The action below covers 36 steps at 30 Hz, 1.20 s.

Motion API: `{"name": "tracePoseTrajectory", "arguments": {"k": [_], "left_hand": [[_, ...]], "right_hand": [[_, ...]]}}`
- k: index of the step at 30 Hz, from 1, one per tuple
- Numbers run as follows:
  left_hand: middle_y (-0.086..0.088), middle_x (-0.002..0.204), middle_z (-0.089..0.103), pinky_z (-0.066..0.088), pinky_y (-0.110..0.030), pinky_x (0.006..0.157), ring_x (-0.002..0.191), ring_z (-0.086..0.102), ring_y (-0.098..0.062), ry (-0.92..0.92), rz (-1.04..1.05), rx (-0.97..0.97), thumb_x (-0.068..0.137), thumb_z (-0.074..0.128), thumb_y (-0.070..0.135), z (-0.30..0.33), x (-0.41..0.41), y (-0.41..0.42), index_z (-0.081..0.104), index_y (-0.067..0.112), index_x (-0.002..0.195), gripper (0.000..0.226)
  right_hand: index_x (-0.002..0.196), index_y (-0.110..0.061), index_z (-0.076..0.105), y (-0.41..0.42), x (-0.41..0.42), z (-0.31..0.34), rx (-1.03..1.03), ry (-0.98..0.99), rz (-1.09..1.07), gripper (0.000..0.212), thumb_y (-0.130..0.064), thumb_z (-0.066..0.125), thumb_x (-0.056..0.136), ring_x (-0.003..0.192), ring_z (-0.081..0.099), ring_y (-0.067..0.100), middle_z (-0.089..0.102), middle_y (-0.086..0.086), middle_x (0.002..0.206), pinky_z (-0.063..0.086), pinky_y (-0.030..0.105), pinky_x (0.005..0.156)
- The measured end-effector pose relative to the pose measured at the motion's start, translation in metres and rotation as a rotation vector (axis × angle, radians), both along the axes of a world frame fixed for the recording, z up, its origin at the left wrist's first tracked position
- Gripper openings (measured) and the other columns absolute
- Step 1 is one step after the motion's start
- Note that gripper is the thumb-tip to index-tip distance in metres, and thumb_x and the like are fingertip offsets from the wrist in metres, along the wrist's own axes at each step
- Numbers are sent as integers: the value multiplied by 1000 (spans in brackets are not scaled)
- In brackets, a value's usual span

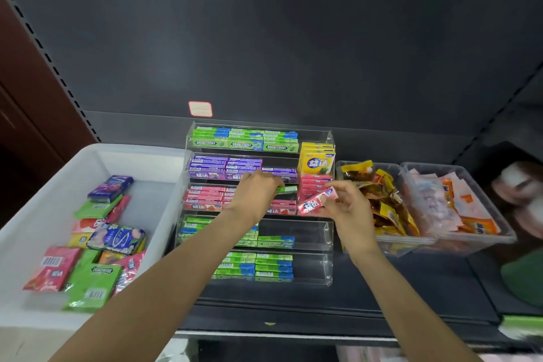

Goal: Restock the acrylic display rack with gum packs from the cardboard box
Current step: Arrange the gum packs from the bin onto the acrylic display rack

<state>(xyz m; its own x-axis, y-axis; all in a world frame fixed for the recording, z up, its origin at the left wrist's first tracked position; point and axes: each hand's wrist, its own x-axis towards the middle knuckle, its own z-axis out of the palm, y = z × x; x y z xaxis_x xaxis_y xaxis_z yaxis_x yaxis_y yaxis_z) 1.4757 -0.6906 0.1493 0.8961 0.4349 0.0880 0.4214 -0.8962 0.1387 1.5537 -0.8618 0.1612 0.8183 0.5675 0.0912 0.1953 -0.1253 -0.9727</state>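
The clear acrylic display rack (329,232) stands on a dark shelf, with tiers of green, purple and pink gum packs. My left hand (257,194) reaches into the pink tier and pinches a slim green gum pack (288,189) that sticks out to the right. My right hand (346,203) holds a pink gum pack (316,200) tilted in front of the rack's right side. A white bin (53,200) at the left holds several loose gum packs in green, pink, purple and blue; I see no cardboard box.
Yellow gum boxes (317,160) stand in the rack's upper right column. Two clear tubs of snack sachets (382,203) (458,203) sit to the right of the rack. A white price tag (200,109) is stuck on the dark back panel.
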Motion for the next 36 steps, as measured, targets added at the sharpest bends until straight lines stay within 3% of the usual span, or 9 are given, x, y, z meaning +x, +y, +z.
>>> {"name": "tracePoseTrajectory", "arguments": {"k": [6, 9, 13, 19, 23, 25, 29, 33, 36], "left_hand": [[-3, 118, 63, 32, -36, 101, 115, 50, -24, 167, -82, 110, 86, 51, -8, -9, 2, 3, 49, 25, 134, 58], [-3, 113, 64, 30, -36, 100, 112, 52, -23, 181, -93, 31, 93, 46, 2, -8, 0, 6, 45, 25, 135, 48], [-1, 132, 50, 28, -37, 99, 121, 46, -20, 173, -130, 8, 98, 38, 13, -6, -8, 5, 45, 25, 137, 42], [2, 134, 46, 29, -34, 102, 126, 40, -18, -3, -109, -64, 98, 42, 21, -13, -36, 6, 47, 21, 133, 36], [0, 114, 59, 36, -32, 92, 110, 54, -21, -161, -93, -90, 92, 55, 23, -21, -64, 7, 61, 17, 118, 27], [2, 114, 60, 35, -31, 94, 110, 54, -18, -107, -90, -121, 92, 56, 27, -25, -77, 9, 61, 19, 118, 28], [5, 133, 52, 26, -35, 108, 127, 41, -15, 44, -101, -172, 94, 52, 34, -36, -96, 13, 55, 23, 127, 35], [8, 144, 40, 23, -37, 112, 136, 29, -16, 157, -123, -186, 95, 50, 34, -44, -103, 13, 43, 28, 138, 44], [10, 148, 34, 21, -39, 112, 136, 29, -14, 209, -132, -173, 94, 50, 35, -45, -103, 13, 38, 31, 141, 49]], "right_hand": [[100, -22, 58, -4, 6, -3, -14, 18, -10, 21, -6, 62, 87, 95, 65, 14, 66, 0, 102, 56, 43, 82], [95, -25, 57, -5, 6, -2, -8, 6, -9, 22, -5, 62, 87, 94, 65, 12, 67, -1, 100, 57, 40, 81], [98, -18, 59, -6, 4, -7, -40, -2, -18, 17, -5, 62, 87, 95, 64, 12, 67, -1, 99, 56, 35, 82], [89, -18, 59, -4, -7, -23, -122, -81, 19, 18, -2, 65, 84, 86, 61, 3, 64, -6, 90, 50, 14, 73], [89, -18, 60, 2, -16, -44, -232, -163, 81, 19, -1, 66, 83, 85, 61, 3, 64, -10, 91, 51, 17, 78], [90, -17, 61, 7, -21, -53, -282, -195, 113, 17, -1, 65, 84, 87, 62, 7, 64, -7, 95, 52, 21, 79], [94, -13, 60, 18, -26, -61, -352, -281, 155, 15, -1, 62, 86, 87, 59, 6, 64, -3, 97, 46, 12, 73], [95, -13, 59, 23, -24, -66, -505, -424, 251, 12, -5, 62, 87, 87, 64, 14, 67, 2, 96, 54, 32, 81], [103, -11, 57, 28, -21, -63, -687, -493, 377, 14, -6, 55, 91, 95, 63, 19, 66, 3, 103, 52, 35, 83]]}}
